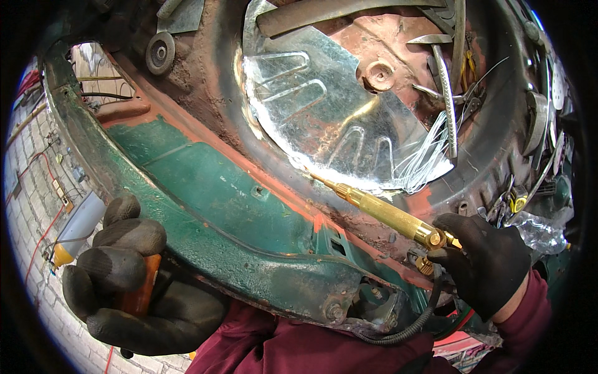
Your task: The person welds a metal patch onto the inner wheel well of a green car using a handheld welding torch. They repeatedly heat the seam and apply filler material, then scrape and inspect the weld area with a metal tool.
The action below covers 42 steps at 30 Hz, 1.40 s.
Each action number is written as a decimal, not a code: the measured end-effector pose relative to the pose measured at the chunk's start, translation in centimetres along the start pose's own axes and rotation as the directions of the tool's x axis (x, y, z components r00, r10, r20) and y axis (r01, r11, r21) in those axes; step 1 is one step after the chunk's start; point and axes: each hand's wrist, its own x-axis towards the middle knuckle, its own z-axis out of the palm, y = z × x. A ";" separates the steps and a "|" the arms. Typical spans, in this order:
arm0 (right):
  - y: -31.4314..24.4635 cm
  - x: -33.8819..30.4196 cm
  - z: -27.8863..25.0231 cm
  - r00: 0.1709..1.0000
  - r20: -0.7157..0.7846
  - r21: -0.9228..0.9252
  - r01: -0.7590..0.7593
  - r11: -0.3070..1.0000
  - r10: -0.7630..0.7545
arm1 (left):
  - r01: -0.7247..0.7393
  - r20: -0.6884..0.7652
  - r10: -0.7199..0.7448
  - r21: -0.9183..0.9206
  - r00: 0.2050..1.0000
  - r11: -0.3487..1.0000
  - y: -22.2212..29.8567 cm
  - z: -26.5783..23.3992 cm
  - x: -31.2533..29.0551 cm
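My right hand point(489, 258), in a black glove, closes on the valve end of a brass gas torch point(389, 215). The torch slants up to the left, its narrow tip close to the lower left edge of a shiny round sheet-metal panel point(305, 75). I cannot tell if the tip touches the metal, and no flame is clear. Lower left, my left hand point(143, 280), also gloved, has its fingers curled around an orange-brown piece point(140, 287); most of it is hidden, so its kind stays unclear. A dark ribbed hose point(417, 327) runs below the torch.
A green-painted car body edge point(274, 274) curves between my hands. On the panel lie a hammer point(445, 93), thin metal rods point(430, 153) and a long curved metal strip point(336, 15). Tools and a clear plastic bag point(539, 230) crowd the right. Brick paving point(37, 193) shows at left.
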 end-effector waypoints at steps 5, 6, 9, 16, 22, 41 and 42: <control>-0.2 -0.2 0.1 1.000 -0.014 -0.005 -0.026 1.000 0.026 | 0.052 0.045 -0.048 -0.103 0.998 0.993 0.4 -0.1 0.0; -0.4 -0.2 0.1 0.999 -0.014 -0.003 -0.047 0.999 0.047 | 0.040 0.068 -0.031 -0.130 0.997 0.991 0.4 -0.1 0.0; -0.6 -0.2 -0.1 0.998 0.000 -0.016 -0.069 0.997 0.069 | 0.001 0.108 0.021 -0.202 0.994 0.979 0.2 -0.3 0.2; -0.7 -0.3 -0.1 0.999 0.002 -0.057 -0.039 0.998 0.039 | -0.068 0.118 0.085 -0.143 0.989 0.987 -0.2 -0.4 0.3; 0.6 -0.6 0.2 0.997 0.020 -0.085 0.071 0.994 -0.069 | -0.059 0.181 0.104 -0.236 0.978 0.970 -0.6 -0.7 0.4; -0.7 -0.2 -0.6 0.997 0.055 -0.015 -0.046 0.999 0.047 | -0.321 0.411 0.290 0.009 0.864 0.947 -1.6 -2.9 1.4; -0.8 -0.2 -0.6 0.997 0.054 -0.017 -0.046 0.999 0.047 | -0.330 0.404 0.296 0.013 0.865 0.944 -1.5 -2.9 1.4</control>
